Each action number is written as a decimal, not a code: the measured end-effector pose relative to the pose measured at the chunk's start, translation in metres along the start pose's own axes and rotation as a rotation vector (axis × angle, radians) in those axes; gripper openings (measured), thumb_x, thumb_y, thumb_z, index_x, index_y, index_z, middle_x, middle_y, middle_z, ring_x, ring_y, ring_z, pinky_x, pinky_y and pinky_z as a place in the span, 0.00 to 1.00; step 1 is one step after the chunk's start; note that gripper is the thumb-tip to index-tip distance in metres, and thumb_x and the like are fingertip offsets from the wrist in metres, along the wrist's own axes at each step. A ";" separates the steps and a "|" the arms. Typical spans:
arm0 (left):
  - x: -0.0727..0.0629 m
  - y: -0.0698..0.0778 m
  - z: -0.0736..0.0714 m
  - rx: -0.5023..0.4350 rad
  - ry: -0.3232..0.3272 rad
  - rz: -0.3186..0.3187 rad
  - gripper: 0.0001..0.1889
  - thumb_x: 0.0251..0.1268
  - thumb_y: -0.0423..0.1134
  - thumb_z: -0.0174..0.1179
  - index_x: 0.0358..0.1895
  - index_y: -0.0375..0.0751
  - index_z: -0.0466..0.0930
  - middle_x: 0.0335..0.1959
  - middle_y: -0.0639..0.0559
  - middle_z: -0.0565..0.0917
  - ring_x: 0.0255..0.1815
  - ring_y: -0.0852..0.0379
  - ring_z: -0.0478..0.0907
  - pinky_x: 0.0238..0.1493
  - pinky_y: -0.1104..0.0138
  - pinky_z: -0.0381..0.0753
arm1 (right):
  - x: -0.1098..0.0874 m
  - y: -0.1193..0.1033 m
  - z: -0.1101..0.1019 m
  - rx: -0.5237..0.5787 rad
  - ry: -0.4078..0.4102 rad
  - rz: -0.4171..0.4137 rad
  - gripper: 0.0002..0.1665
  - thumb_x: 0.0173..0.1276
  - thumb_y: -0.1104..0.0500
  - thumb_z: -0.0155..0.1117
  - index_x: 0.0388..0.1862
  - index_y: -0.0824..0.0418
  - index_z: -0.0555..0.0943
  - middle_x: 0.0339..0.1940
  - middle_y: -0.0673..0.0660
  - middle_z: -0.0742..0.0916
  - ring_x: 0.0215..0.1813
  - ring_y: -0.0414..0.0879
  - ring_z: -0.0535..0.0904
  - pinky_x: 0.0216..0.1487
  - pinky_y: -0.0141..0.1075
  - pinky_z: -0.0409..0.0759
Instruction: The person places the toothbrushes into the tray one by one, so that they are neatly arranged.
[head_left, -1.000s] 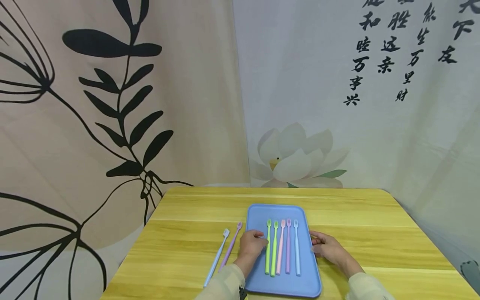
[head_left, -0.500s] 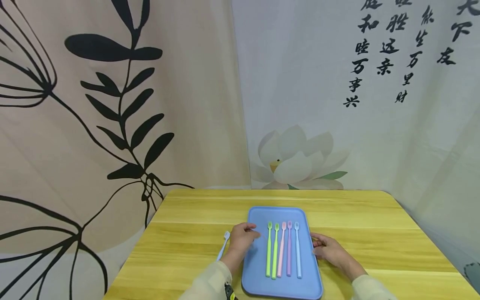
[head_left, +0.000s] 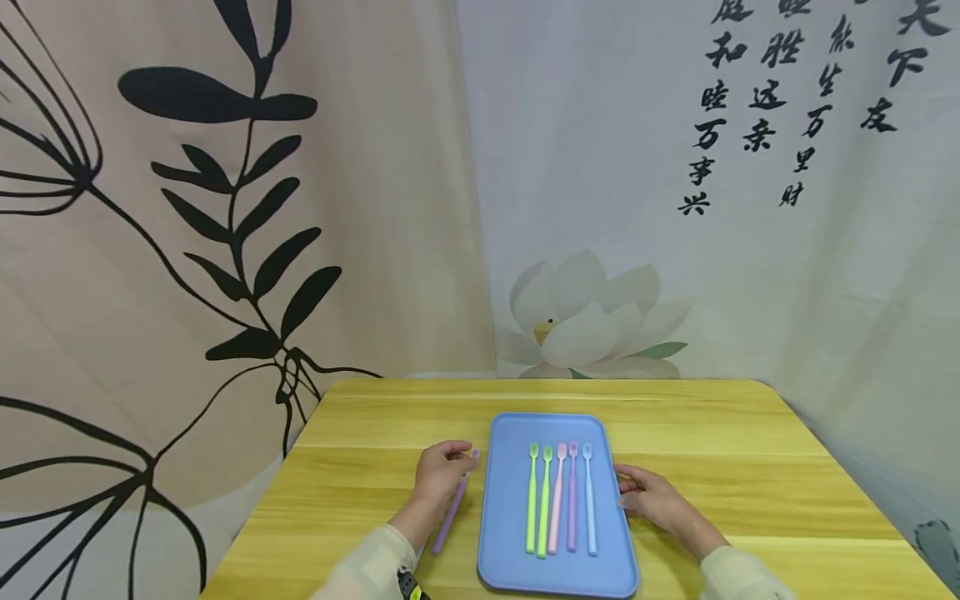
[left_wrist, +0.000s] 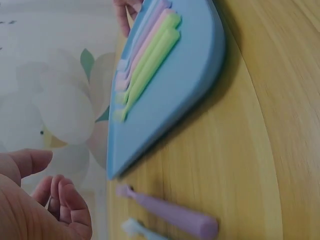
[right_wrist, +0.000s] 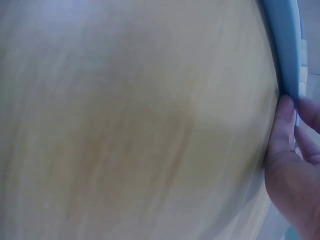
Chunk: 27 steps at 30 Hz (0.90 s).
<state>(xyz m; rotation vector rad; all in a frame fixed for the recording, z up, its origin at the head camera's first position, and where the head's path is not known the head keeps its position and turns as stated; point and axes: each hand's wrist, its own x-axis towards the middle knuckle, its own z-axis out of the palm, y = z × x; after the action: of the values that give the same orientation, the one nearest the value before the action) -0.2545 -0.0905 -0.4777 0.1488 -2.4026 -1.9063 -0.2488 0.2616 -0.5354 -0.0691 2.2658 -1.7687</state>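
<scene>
My left hand [head_left: 441, 475] is over the table left of the blue tray [head_left: 498, 573], with nothing in its fingers. Thumb and fingertips stand apart in the left wrist view. Beside it a purple toothbrush [head_left: 450, 518] lies on the table, its head close to the fingertips in the head view. A light blue toothbrush [left_wrist: 142, 230] lies alongside, mostly hidden by the left hand and arm in the head view. My right hand [head_left: 656, 500] grips the tray's right edge, thumb and fingers at the rim [right_wrist: 287, 55] in the right wrist view.
On the tray several toothbrushes lie in a row: two green ones [head_left: 532, 504], a pink one [head_left: 556, 504], a purple one [head_left: 572, 500] and a light blue one [head_left: 590, 504]. The wooden table [head_left: 720, 433] ends at a printed cloth backdrop [head_left: 405, 208].
My left hand has moved left, from over the tray's left edge to beside the loose purple toothbrush. My right hand stays at the tray's right edge.
</scene>
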 end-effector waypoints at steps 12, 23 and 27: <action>0.000 -0.017 -0.038 0.093 0.019 0.003 0.17 0.55 0.30 0.69 0.48 0.27 0.83 0.34 0.46 0.80 0.36 0.54 0.74 0.35 0.64 0.77 | 0.000 -0.002 0.004 -0.001 0.037 -0.003 0.38 0.60 0.76 0.58 0.70 0.79 0.62 0.44 0.65 0.78 0.45 0.52 0.77 0.46 0.44 0.83; -0.010 -0.038 -0.062 0.132 0.009 -0.062 0.19 0.55 0.31 0.69 0.51 0.26 0.81 0.38 0.45 0.80 0.37 0.52 0.74 0.35 0.63 0.77 | 0.002 0.002 0.005 -0.003 0.072 0.014 0.38 0.58 0.77 0.58 0.70 0.77 0.63 0.45 0.65 0.78 0.45 0.53 0.77 0.47 0.45 0.83; -0.014 -0.046 -0.065 0.105 0.002 -0.077 0.20 0.54 0.29 0.69 0.50 0.24 0.81 0.35 0.46 0.79 0.33 0.54 0.74 0.32 0.64 0.78 | 0.003 0.001 0.005 -0.014 0.090 0.024 0.38 0.58 0.77 0.59 0.70 0.76 0.65 0.44 0.65 0.78 0.45 0.53 0.77 0.46 0.44 0.83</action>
<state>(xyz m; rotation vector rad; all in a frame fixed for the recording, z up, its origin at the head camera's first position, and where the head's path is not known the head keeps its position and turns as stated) -0.2319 -0.1624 -0.5076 0.2527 -2.5320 -1.8091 -0.2501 0.2565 -0.5384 0.0359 2.3309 -1.7775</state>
